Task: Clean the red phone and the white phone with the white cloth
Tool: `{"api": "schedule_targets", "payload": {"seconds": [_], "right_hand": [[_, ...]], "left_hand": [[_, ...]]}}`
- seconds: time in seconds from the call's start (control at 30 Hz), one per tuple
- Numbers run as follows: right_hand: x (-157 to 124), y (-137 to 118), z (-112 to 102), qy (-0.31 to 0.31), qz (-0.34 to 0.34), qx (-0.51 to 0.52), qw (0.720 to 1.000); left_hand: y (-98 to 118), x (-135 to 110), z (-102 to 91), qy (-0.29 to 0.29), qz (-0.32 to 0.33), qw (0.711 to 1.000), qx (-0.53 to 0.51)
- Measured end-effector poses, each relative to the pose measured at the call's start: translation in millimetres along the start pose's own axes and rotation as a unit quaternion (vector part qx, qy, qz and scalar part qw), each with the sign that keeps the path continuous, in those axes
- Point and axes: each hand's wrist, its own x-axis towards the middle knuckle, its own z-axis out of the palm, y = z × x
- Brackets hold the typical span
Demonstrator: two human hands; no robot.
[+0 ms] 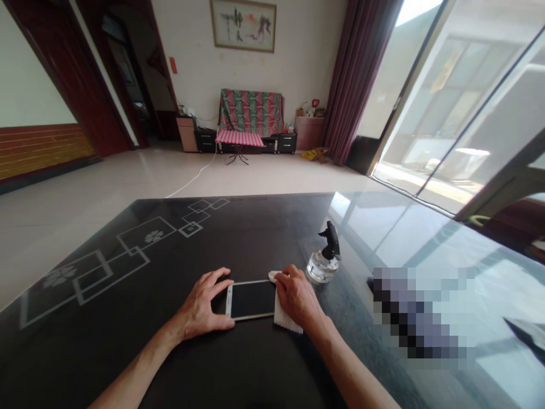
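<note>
A white-framed smartphone with a dark screen lies flat on the black glossy table. My left hand grips its left end, thumb at the near edge and fingers at the far edge. Bunched in the closed fingers of my right hand is a white cloth, pressed at the phone's right end. The cloth's zigzag edge hangs toward me, and it and the hand hide that end of the phone. Just beyond my right hand stands a clear spray bottle with a black trigger head.
A pixelated, blurred object lies on the table at the right, with a dark pointed thing at the far right edge. Beyond the table, a small stand with a striped cloth stands before a covered cabinet. Glass doors are at the right.
</note>
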Motion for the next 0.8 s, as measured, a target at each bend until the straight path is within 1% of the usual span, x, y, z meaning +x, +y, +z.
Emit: {"api": "schedule_targets", "payload": {"seconds": [0.2,0.4,0.57,0.7,0.8], "right_hand": [[0.9,-0.7,0.7,0.008,0.016,-0.009,1.000],[-3.3,-1.7,-1.7,0.006,0.003,-0.007,1.000],[-16.5,-7.4,-5.6,0.001,-0.007,-0.002,1.000],[-32.7,-13.8,-11.3,-0.004,-0.012,0.013,1.000],[-46.2,-17.8,-13.8,-0.008,-0.003,0.022,1.000]], "left_hand": [[3.3,0.6,-1.0,-0.012,-0.009,1.000,-0.006],[3.9,1.7,-0.6,-0.006,-0.008,1.000,-0.008],[5.4,2.0,-1.6,-0.004,-0.009,1.000,0.000],[5.9,2.0,-2.1,-0.002,-0.005,1.000,0.002],[5.2,1.8,-1.6,-0.005,-0.002,1.000,0.002]]}}
